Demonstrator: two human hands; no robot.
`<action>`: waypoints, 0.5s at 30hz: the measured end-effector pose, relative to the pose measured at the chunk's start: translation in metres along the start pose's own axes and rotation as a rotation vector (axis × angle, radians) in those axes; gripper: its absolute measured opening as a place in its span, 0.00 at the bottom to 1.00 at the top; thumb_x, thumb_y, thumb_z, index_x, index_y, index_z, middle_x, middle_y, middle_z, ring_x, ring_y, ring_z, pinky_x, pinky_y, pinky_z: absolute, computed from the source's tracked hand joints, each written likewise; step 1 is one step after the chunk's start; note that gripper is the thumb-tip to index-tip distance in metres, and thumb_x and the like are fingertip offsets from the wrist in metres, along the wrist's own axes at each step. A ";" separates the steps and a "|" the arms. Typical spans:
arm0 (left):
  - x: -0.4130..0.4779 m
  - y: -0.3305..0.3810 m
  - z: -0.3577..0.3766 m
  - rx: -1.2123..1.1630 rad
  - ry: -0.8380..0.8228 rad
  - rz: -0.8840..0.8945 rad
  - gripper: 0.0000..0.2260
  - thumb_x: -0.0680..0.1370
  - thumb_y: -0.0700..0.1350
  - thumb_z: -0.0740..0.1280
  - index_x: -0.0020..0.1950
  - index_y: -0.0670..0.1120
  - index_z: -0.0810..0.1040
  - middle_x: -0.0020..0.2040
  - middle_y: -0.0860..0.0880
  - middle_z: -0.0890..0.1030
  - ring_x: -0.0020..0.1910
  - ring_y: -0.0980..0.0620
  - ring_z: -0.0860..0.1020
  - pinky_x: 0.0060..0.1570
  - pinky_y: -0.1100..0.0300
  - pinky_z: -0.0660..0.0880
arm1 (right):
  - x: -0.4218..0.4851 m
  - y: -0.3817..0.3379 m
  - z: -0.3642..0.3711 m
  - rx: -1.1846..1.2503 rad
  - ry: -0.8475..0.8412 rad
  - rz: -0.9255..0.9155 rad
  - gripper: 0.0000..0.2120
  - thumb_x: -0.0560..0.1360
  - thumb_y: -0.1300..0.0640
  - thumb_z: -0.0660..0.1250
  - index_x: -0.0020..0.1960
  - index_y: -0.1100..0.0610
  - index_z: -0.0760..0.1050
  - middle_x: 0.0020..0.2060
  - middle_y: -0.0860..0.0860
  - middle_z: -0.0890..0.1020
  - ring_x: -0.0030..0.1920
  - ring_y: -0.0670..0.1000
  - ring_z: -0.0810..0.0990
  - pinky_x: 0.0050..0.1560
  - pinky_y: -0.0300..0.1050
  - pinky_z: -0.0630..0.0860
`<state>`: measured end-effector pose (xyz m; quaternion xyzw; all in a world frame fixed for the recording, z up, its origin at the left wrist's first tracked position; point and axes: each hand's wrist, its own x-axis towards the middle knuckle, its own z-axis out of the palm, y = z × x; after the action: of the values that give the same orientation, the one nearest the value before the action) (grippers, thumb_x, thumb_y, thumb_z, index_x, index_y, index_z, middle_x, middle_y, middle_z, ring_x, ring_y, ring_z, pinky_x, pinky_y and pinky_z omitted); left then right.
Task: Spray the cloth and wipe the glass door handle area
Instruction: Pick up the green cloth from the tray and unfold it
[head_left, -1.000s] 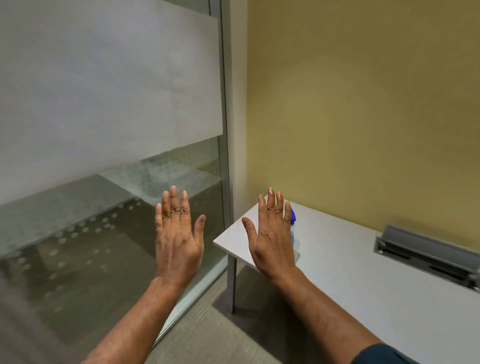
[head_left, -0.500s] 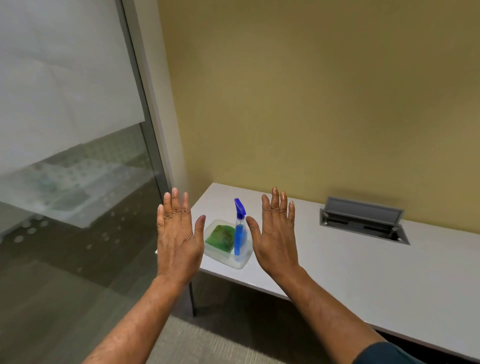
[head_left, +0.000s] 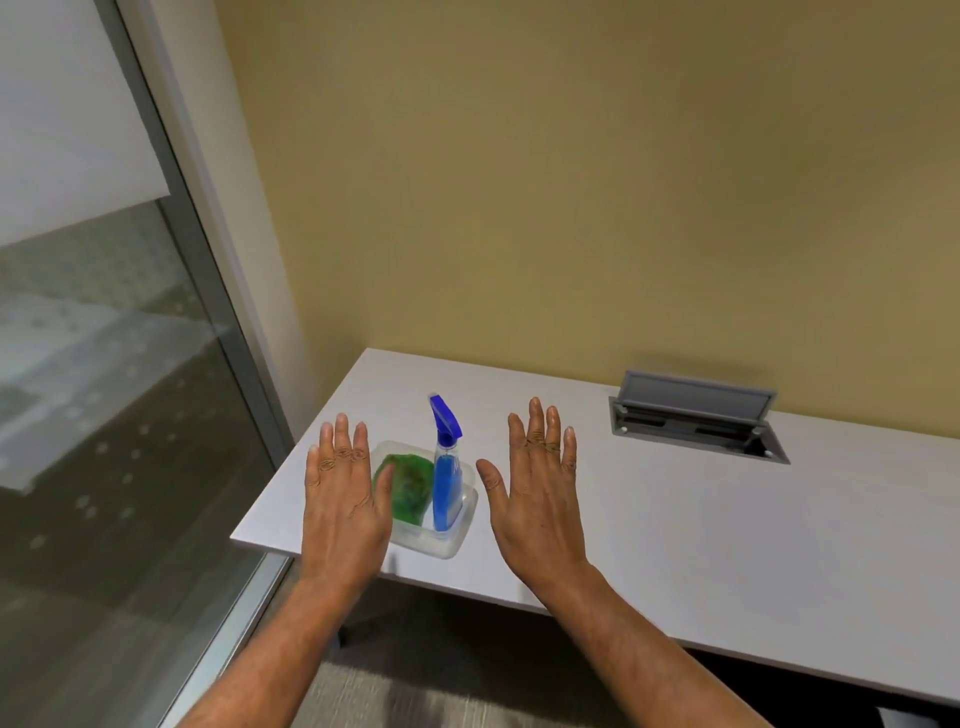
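A clear plastic tray (head_left: 454, 540) sits near the left corner of the white table (head_left: 701, 545). Inside it lie a crumpled green cloth (head_left: 410, 486) and a blue spray bottle (head_left: 447, 467) with its nozzle pointing away from me. My left hand (head_left: 345, 499) hovers flat, fingers spread, over the tray's left side and covers part of it. My right hand (head_left: 540, 499) hovers flat and empty just right of the tray. Both palms face down. The glass wall (head_left: 104, 415) with a frosted band stands at the left; no door handle shows.
A grey cable box (head_left: 696, 415) with its lid raised is set into the table at the back right. A yellow wall runs behind the table. The metal frame (head_left: 208, 291) of the glass stands close to the table's left corner. Carpet floor lies below.
The view has swung right and down from the glass to the table. The tray, cloth and bottle came into view and now lie between my hands, which stay flat and spread.
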<state>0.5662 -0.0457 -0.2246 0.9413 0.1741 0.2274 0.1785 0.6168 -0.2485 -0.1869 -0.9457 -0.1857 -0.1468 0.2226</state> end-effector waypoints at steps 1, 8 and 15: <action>0.001 -0.005 0.012 -0.002 -0.024 -0.002 0.31 0.84 0.60 0.46 0.85 0.48 0.49 0.86 0.48 0.45 0.85 0.51 0.40 0.83 0.53 0.38 | 0.002 0.003 0.009 0.002 -0.008 0.005 0.32 0.84 0.39 0.46 0.83 0.51 0.47 0.82 0.49 0.39 0.81 0.48 0.33 0.80 0.50 0.34; 0.015 -0.046 0.093 0.102 -0.264 -0.043 0.28 0.86 0.57 0.53 0.84 0.46 0.57 0.86 0.44 0.54 0.85 0.46 0.50 0.80 0.52 0.41 | 0.008 0.014 0.067 0.038 -0.077 0.029 0.32 0.83 0.38 0.45 0.83 0.50 0.46 0.79 0.45 0.34 0.79 0.45 0.29 0.78 0.46 0.29; 0.035 -0.053 0.144 0.178 -0.455 -0.118 0.18 0.84 0.55 0.61 0.66 0.46 0.79 0.67 0.45 0.81 0.67 0.46 0.76 0.75 0.51 0.66 | 0.008 0.018 0.107 0.160 -0.134 0.088 0.35 0.80 0.36 0.42 0.83 0.49 0.46 0.80 0.43 0.35 0.79 0.43 0.30 0.78 0.43 0.30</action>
<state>0.6534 -0.0220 -0.3536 0.9685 0.2036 -0.0172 0.1427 0.6522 -0.2099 -0.2822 -0.9399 -0.1695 -0.0581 0.2907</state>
